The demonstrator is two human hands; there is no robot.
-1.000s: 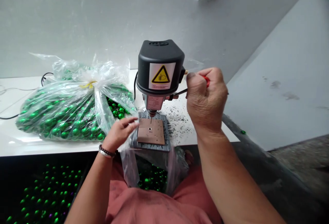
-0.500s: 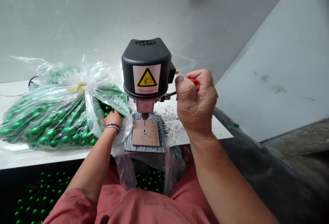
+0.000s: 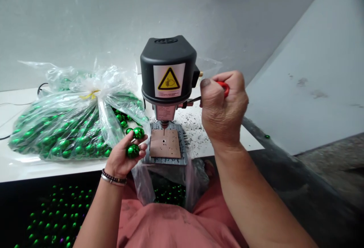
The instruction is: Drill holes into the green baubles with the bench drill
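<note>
My left hand [image 3: 123, 155], palm up, holds a few shiny green balls [image 3: 132, 151] just left of the drill's base. Closed around the red-tipped lever [image 3: 224, 88] of a small black bench drill press [image 3: 168, 66] is my right hand [image 3: 224, 109]. The drill bit [image 3: 164, 131] points down at a brown board [image 3: 167, 149] with a small hole. That board lies on the grey drill base [image 3: 183, 153]. Beside my left hand, a clear plastic bag [image 3: 57, 126] full of green balls has a torn opening.
Dark shavings [image 3: 199, 126] are scattered on the white table [image 3: 222, 147]. More plastic with green balls hangs below the table edge at my lap. Many green balls [image 3: 54, 210] lie low on the left. A single green ball [image 3: 267, 137] rests on the floor at right.
My left hand has come out of the bag's opening and moved down toward me, now with green balls in it. The right hand stays on the lever. The view has shifted slightly.
</note>
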